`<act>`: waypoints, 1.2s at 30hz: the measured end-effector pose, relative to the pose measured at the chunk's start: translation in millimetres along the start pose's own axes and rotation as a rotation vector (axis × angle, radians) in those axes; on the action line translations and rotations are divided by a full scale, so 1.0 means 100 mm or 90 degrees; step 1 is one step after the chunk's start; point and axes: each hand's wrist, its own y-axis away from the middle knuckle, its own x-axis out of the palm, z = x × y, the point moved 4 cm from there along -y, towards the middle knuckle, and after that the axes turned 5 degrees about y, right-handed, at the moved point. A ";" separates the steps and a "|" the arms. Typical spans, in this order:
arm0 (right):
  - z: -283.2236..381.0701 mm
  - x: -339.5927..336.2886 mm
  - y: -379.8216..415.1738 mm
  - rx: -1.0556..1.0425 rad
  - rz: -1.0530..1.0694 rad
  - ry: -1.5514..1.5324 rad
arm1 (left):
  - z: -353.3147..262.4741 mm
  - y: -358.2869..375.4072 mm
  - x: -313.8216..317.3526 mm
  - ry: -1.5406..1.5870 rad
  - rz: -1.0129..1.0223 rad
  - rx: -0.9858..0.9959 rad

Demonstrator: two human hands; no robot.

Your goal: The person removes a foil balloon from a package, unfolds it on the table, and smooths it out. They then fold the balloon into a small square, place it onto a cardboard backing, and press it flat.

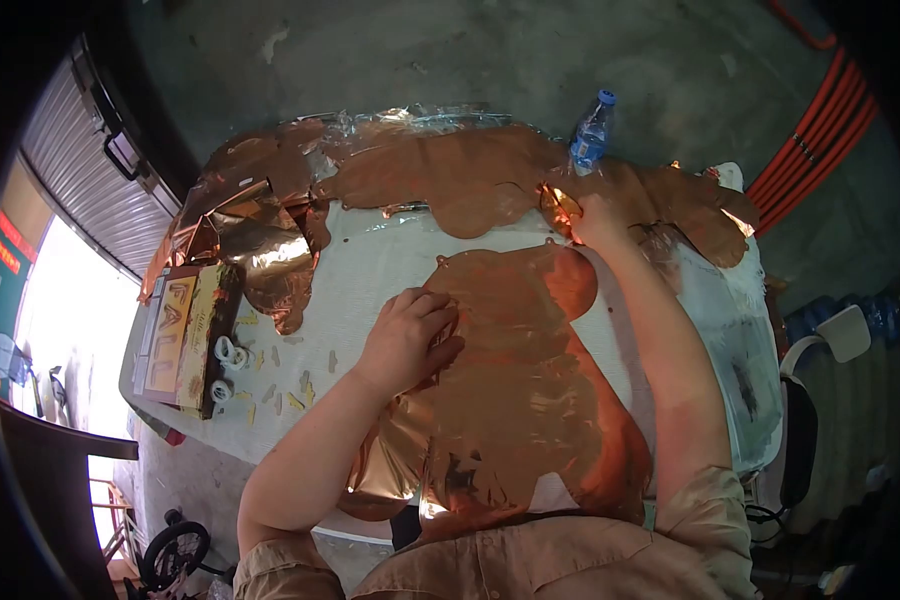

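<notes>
A flat, copper-coloured foil balloon [515, 385] with a lobed outline lies in front of me, its lower end against my body. At its upper left edge is my left hand [405, 340], fingers curled and closed on the foil; the fingertips are partly hidden. Farther out, my right hand [598, 222] is closed on a crumpled, shiny bit of another copper foil balloon [650, 190] in the far row. A shiny fold of foil [390, 455] shows below my left forearm.
More copper foil [270, 240] lies at the left of the white-covered table [355, 250]. Near it are a box marked FALL [175, 335], white rolls [224, 350] and small scraps [295, 400]. A water bottle [592, 135] stands at the far edge. A chair [805, 420] is at right.
</notes>
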 end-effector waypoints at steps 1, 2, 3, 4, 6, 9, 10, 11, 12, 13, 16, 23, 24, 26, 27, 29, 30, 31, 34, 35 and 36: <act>-0.09 0.00 -0.02 0.002 -0.002 0.000 | 0.00 0.00 0.00 -0.001 0.001 0.003; -0.23 -0.01 -0.07 0.068 0.009 -0.163 | 0.00 0.00 0.00 0.001 0.003 0.003; -0.33 -0.04 -0.10 0.132 0.020 -0.324 | 0.00 0.00 0.00 0.004 0.003 0.003; -0.42 -0.15 -0.12 0.125 -0.033 -0.321 | 0.00 0.00 0.00 0.006 0.002 0.006; -0.54 -0.22 -0.16 0.109 0.027 -0.263 | 0.01 0.01 0.01 -0.001 -0.004 -0.007; -0.72 -0.55 -0.21 0.095 -0.071 -0.231 | 0.02 0.01 0.01 0.006 -0.001 -0.006; -0.83 -0.71 -0.25 0.120 -0.090 -0.288 | 0.02 0.01 0.01 0.010 -0.002 -0.002; -0.97 -0.89 -0.27 0.147 -0.110 -0.345 | 0.02 0.01 0.02 0.005 -0.003 0.003; -1.09 -1.09 -0.28 0.162 -0.096 -0.298 | 0.03 0.01 0.02 -0.002 -0.005 0.008; -1.13 -1.34 -0.28 0.176 -0.085 -0.253 | 0.02 0.00 0.00 -0.004 -0.008 0.017; -1.15 -2.07 -0.16 0.233 -0.209 -0.326 | 0.01 0.01 0.00 0.001 0.007 0.012; -0.71 -3.22 -0.10 -0.117 -0.506 -0.304 | 0.02 0.03 0.03 -0.024 0.005 0.027; -0.68 -3.32 -0.11 -0.118 -0.509 -0.304 | 0.03 0.04 0.04 -0.031 0.004 0.027; -0.57 -3.53 -0.07 -0.256 -0.618 -0.390 | 0.02 0.03 0.03 -0.019 0.010 0.022; -0.45 -3.61 -0.03 -0.256 -0.619 -0.393 | 0.02 0.02 0.03 -0.004 0.017 0.016; -0.13 -3.73 0.12 -0.398 -0.552 -0.674 | 0.01 0.03 0.02 -0.013 0.011 0.027; 0.00 -3.74 0.17 -0.418 -0.525 -0.697 | -0.01 0.02 0.02 -0.019 0.003 0.041; 0.15 -3.73 0.28 -0.420 -0.527 -0.701 | -0.01 0.01 0.02 -0.023 0.003 0.040; 0.55 -3.44 0.58 -0.399 -0.311 -0.695 | 0.00 0.03 0.02 -0.026 0.002 0.035; 0.65 -3.25 0.69 -0.422 -0.280 -0.632 | 0.01 0.02 0.03 -0.025 0.003 0.038; 0.78 -3.07 0.88 -0.422 -0.229 -0.593 | 0.03 0.03 0.04 -0.024 0.003 0.038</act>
